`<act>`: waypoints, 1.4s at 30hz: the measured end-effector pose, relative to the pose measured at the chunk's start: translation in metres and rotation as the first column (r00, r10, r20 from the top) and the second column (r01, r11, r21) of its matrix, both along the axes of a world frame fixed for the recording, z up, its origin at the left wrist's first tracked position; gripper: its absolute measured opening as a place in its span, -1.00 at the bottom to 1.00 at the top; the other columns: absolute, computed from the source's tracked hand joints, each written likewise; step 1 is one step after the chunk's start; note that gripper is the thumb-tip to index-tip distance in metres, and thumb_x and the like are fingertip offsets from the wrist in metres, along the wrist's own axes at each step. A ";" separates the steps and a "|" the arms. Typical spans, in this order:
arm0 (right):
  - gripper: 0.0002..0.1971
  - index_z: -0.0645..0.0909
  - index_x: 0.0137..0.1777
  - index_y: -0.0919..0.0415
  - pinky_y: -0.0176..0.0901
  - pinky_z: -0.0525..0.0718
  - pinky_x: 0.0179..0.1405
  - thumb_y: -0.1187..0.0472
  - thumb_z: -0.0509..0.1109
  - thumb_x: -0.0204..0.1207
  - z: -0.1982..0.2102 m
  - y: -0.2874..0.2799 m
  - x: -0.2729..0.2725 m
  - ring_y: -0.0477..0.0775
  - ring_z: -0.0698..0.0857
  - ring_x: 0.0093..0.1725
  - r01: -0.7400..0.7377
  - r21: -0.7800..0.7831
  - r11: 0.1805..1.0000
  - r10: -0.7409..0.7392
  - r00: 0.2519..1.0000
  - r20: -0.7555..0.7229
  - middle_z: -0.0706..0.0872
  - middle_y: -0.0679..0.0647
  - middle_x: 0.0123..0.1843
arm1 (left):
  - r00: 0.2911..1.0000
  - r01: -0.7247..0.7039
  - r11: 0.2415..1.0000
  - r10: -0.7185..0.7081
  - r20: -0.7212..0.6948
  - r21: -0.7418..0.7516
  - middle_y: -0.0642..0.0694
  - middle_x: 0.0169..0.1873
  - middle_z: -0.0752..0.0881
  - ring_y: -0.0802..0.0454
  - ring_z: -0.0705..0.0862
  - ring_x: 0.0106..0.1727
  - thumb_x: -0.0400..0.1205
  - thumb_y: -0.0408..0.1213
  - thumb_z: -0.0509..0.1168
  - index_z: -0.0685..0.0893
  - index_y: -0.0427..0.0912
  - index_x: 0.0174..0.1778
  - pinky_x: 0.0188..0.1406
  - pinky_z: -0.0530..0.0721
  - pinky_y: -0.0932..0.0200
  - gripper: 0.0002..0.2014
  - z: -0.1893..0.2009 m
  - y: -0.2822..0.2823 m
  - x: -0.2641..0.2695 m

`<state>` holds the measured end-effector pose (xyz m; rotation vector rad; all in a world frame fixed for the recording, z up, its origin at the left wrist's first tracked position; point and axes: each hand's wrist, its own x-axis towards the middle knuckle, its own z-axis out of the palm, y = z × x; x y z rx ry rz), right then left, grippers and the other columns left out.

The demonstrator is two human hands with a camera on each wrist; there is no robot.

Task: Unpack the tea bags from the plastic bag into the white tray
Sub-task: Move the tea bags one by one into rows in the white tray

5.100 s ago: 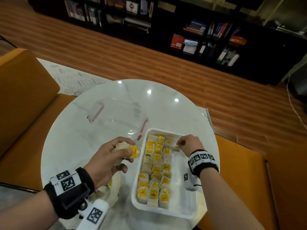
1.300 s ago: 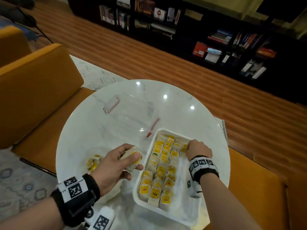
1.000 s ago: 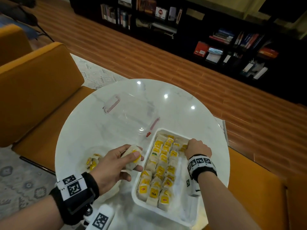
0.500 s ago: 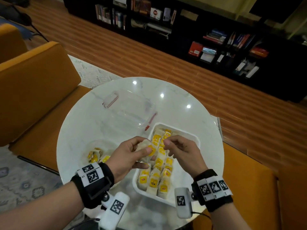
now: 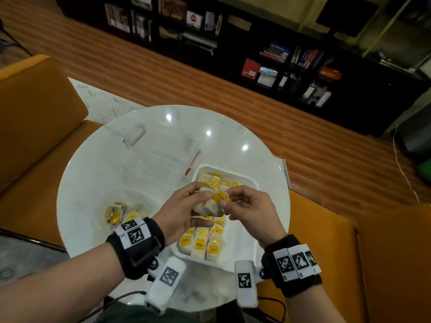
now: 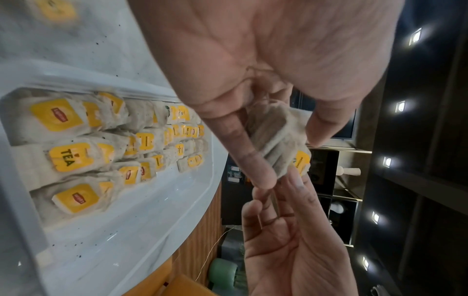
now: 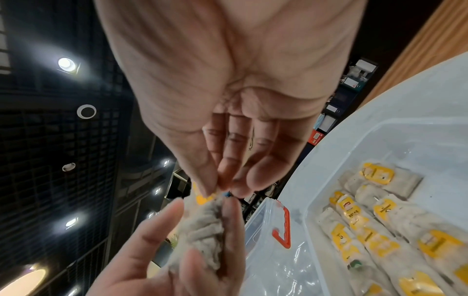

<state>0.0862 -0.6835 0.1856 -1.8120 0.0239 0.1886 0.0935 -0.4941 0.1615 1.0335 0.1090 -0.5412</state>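
both hands meet over the white plastic tray (image 5: 253, 231)

left hand (image 5: 179, 214) grips a small clump of beige paper tea bags (image 5: 207, 206) — right hand (image 5: 250, 209) pinches its yellow tag (image 5: 220, 197).

— What colours are the tea bags (image 5: 198, 244)?
— Greyish-beige paper, each with a bright yellow tag, some with a small red logo, one with black "TEA".
— And the tray (image 5: 242, 255)?
— White, on a white marbled tabletop (image 5: 98, 173). The clear lid (image 5: 161, 148) has red clips.

Dim room; ceiling spots glare on table (image 5: 144, 173); wide-angle bending at edges; wrist views soft, blurred.
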 end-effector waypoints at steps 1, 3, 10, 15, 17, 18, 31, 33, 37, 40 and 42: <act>-0.87 0.76 0.00 0.26 -0.11 0.75 -0.25 0.32 0.62 0.50 -0.001 -0.002 -0.001 0.08 0.77 -0.26 0.026 -0.005 1.000 -0.026 1.000 -0.003 0.82 0.30 -0.14 | 1.000 0.005 1.000 -0.005 -0.006 -0.009 -0.37 -0.01 0.80 -0.29 0.83 0.00 0.68 -0.33 0.37 0.68 -0.19 0.13 -0.36 0.81 0.09 -0.87 0.000 0.001 0.000; -0.89 0.77 0.00 0.23 -0.14 0.77 -0.25 0.31 0.61 0.52 -0.001 -0.004 -0.003 0.03 0.78 -0.27 0.066 0.005 0.998 -0.066 0.998 -0.001 0.81 0.26 -0.12 | 1.000 0.011 1.000 -0.011 0.000 0.012 -0.39 0.01 0.80 -0.32 0.83 0.04 0.70 -0.46 0.32 0.66 -0.20 0.18 -0.36 0.82 0.07 -0.82 -0.001 0.002 -0.001; -0.91 0.81 0.06 0.17 -0.18 0.78 -0.23 0.26 0.55 0.59 0.000 0.003 -0.007 0.09 0.86 -0.15 0.115 0.045 0.992 -0.115 0.993 -0.004 0.88 0.09 -0.07 | 0.999 -0.001 0.996 -0.003 0.046 0.094 -0.31 -0.06 0.84 -0.19 0.84 -0.06 0.70 -0.39 0.38 0.65 -0.23 0.14 -0.35 0.82 0.11 -0.88 0.005 0.005 -0.002; -0.91 0.81 0.04 0.14 -0.12 0.81 -0.21 0.27 0.57 0.57 0.000 0.003 -0.005 0.10 0.85 -0.18 0.105 -0.030 0.994 -0.104 0.993 0.052 0.87 0.12 -0.14 | 0.999 0.009 0.996 -0.011 0.030 0.088 -0.36 -0.02 0.83 -0.20 0.85 -0.06 0.70 -0.29 0.39 0.65 -0.23 0.14 -0.34 0.82 0.09 -0.85 0.004 0.008 -0.002; -0.92 0.79 0.03 0.13 -0.09 0.81 -0.21 0.29 0.55 0.58 0.000 0.002 -0.004 0.14 0.86 -0.16 0.139 -0.007 0.990 -0.138 0.990 0.038 0.86 0.16 -0.12 | 1.000 0.001 0.997 -0.002 0.011 0.077 -0.41 0.02 0.83 -0.22 0.85 -0.04 0.73 -0.28 0.35 0.63 -0.21 0.12 -0.34 0.83 0.09 -0.89 0.003 0.008 0.000; -0.91 0.79 0.03 0.12 -0.09 0.81 -0.21 0.30 0.55 0.59 0.000 0.002 -0.005 0.15 0.86 -0.16 0.147 0.007 0.989 -0.147 0.989 0.030 0.86 0.18 -0.11 | 1.000 -0.006 0.997 0.006 0.004 0.074 -0.41 0.01 0.83 -0.23 0.85 -0.03 0.74 -0.28 0.34 0.63 -0.21 0.12 -0.34 0.83 0.08 -0.90 0.003 0.008 0.001; -0.94 0.74 -0.06 0.02 0.01 0.81 0.07 0.19 0.49 0.64 -0.071 -0.059 0.049 -0.01 0.85 -0.12 0.223 -0.465 0.857 -0.253 0.967 -0.003 0.84 -0.07 -0.12 | 0.992 -0.115 0.975 0.124 -0.035 0.189 -0.28 -0.18 0.79 -0.13 0.81 -0.22 0.75 -0.32 0.32 0.67 -0.25 0.15 -0.57 0.70 0.15 -0.88 -0.014 0.023 0.005; -0.94 0.75 -0.02 0.02 -0.14 0.70 0.06 0.20 0.47 0.63 -0.083 -0.061 0.063 0.02 0.79 0.01 0.126 -0.593 0.795 -0.189 0.981 -0.045 0.82 -0.07 -0.09 | 0.991 -0.122 0.973 0.131 -0.037 0.198 -0.28 -0.19 0.79 -0.12 0.81 -0.24 0.75 -0.33 0.32 0.67 -0.25 0.15 -0.57 0.70 0.16 -0.88 -0.017 0.028 0.005; -0.75 0.78 0.08 -0.05 0.02 0.76 0.17 0.27 0.34 0.60 -0.099 -0.056 0.093 0.19 0.77 0.11 -0.097 -0.728 0.678 -0.087 0.974 -0.211 0.83 0.08 0.09 | 0.986 -0.146 0.962 0.160 -0.044 0.229 -0.26 -0.20 0.79 -0.13 0.81 -0.24 0.74 -0.33 0.33 0.66 -0.27 0.17 -0.56 0.70 0.16 -0.86 -0.024 0.036 0.006; -0.73 0.80 0.15 0.03 -0.04 0.75 0.17 0.31 0.33 0.64 -0.109 -0.048 0.110 0.21 0.78 0.15 -0.198 -0.756 0.624 -0.046 0.956 -0.289 0.82 0.11 0.17 | 0.983 -0.158 0.955 0.176 -0.049 0.250 -0.30 -0.19 0.77 -0.15 0.81 -0.24 0.73 -0.33 0.34 0.66 -0.30 0.17 -0.55 0.71 0.15 -0.85 -0.028 0.043 0.006; -0.72 0.80 0.18 0.07 -0.05 0.75 0.13 0.34 0.30 0.67 -0.114 -0.042 0.119 0.23 0.77 0.16 -0.194 -0.789 0.583 -0.060 0.958 -0.280 0.81 0.14 0.20 | 0.980 -0.169 0.952 0.189 -0.056 0.256 -0.30 -0.20 0.76 -0.16 0.81 -0.25 0.72 -0.33 0.35 0.66 -0.30 0.15 -0.55 0.71 0.14 -0.85 -0.030 0.048 0.006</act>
